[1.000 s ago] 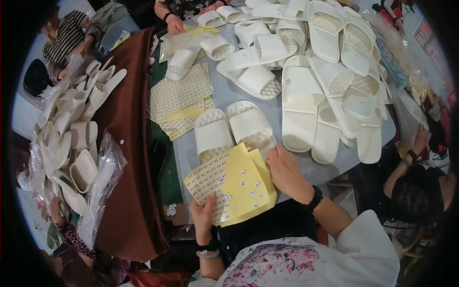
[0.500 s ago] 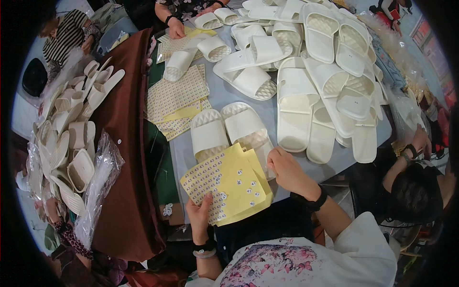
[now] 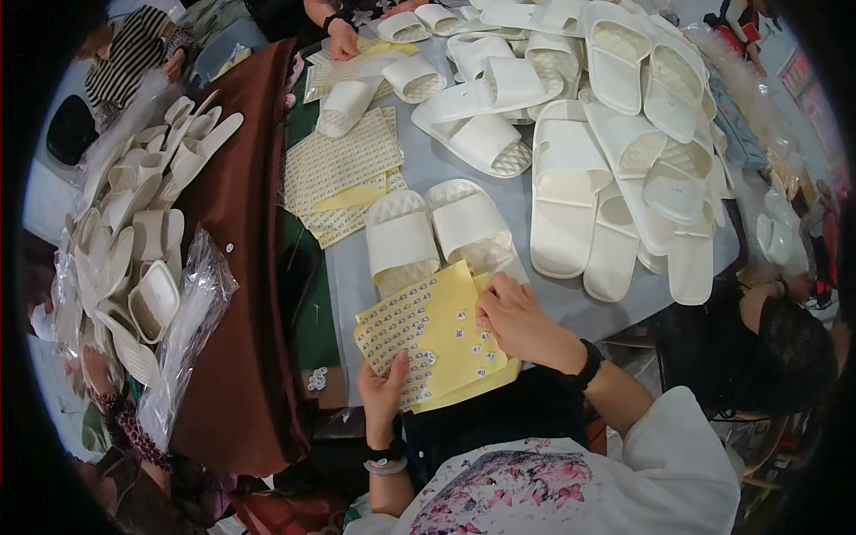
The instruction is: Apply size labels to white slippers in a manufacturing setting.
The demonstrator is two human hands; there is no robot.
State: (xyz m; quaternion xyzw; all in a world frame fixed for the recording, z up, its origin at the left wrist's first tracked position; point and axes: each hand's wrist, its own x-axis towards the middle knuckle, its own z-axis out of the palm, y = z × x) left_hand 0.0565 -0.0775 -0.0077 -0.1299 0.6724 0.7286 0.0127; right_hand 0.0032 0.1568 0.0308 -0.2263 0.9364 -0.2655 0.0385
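Note:
My left hand (image 3: 383,392) grips a few yellow sticker sheets (image 3: 446,357) at their lower left, thumb on top. Small round white stickers fill the top sheet's left part, and several loose ones dot its right part. My right hand (image 3: 528,323) is closed in a pinch over the sheets' upper right edge; what its fingertips hold, if anything, is hidden. Just beyond the sheets, a pair of white slippers lies side by side, the left slipper (image 3: 401,234) and the right slipper (image 3: 469,218), toes away from me and heels partly covered.
More white slippers (image 3: 571,196) are heaped at the right of the grey table. Sticker sheets (image 3: 343,165) lie at the left, near another person's hand (image 3: 342,40). Beyond a brown cloth-covered surface (image 3: 236,294) sit more slippers (image 3: 147,241) and clear plastic bags (image 3: 192,312).
My right hand has moved left and slightly down, from beside the sheets to over their edge. The whole view has shifted a little. My left hand keeps its hold.

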